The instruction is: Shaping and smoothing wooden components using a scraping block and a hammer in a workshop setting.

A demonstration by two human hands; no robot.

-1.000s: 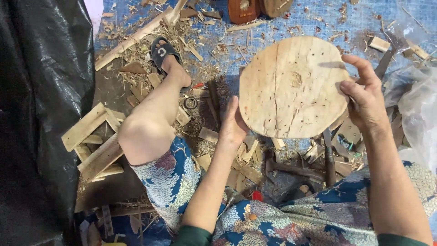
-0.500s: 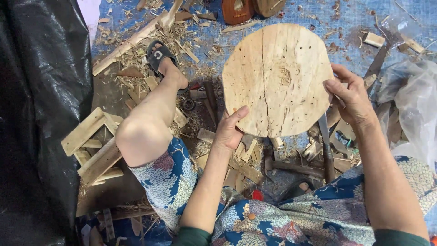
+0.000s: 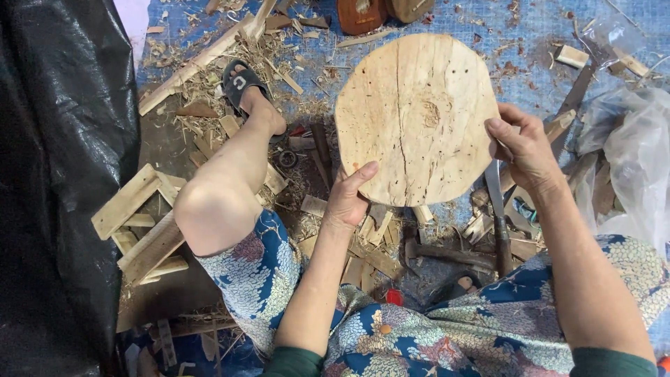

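Two hands are closed on one round wooden disc (image 3: 417, 119), which is held up flat-faced above the littered floor. The left hand (image 3: 347, 200) is clamped on its rim at seven o'clock, thumb laid across the pale face, the other fingers hidden behind. The right hand (image 3: 525, 148) is curled around the rim at three o'clock, fingers (image 3: 504, 130) pressed onto the face. A crack is seen running down the disc from twelve o'clock. Below it, at six o'clock, wood offcuts (image 3: 372, 232) and a hammer (image 3: 447, 255) are scattered on the blue tarp (image 3: 530, 49). At nine o'clock, a bare leg with a black sandal (image 3: 239, 82) is stretched out.
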